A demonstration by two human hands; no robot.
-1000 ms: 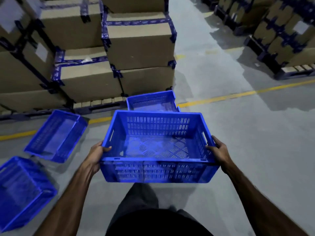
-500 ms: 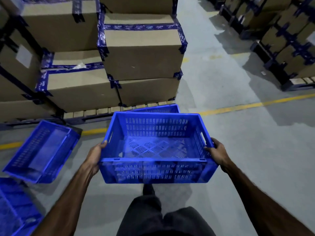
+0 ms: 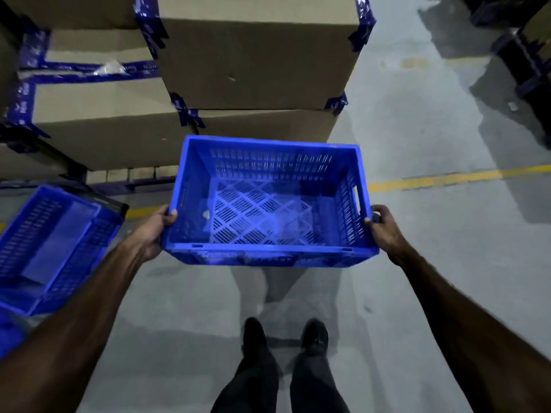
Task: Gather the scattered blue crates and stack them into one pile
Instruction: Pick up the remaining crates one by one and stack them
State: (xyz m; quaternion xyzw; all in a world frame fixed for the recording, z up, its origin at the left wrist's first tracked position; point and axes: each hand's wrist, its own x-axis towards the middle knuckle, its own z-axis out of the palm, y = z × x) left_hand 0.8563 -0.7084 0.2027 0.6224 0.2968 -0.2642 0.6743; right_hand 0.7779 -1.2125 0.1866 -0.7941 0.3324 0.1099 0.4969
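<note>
I hold an empty blue crate (image 3: 269, 201) upright in front of me, above the concrete floor. My left hand (image 3: 155, 226) grips its left rim and my right hand (image 3: 384, 229) grips its right rim near the handle slot. The crate that stood on the floor behind it is hidden by the held crate. A second blue crate (image 3: 53, 248) lies tilted on the floor at the left. A corner of another blue crate (image 3: 9, 332) shows at the lower left edge.
Stacked cardboard boxes (image 3: 253, 58) with blue tape stand on a pallet (image 3: 134, 177) straight ahead, close to the crate. A yellow floor line (image 3: 447, 178) runs across on the right. Dark pallets (image 3: 524, 70) stand at the far right. My feet (image 3: 283, 338) are below.
I have walked forward toward the boxes, carrying the crate. The floor crate ahead has slipped out of sight behind the held one, and the left crates have shifted toward the frame edge.
</note>
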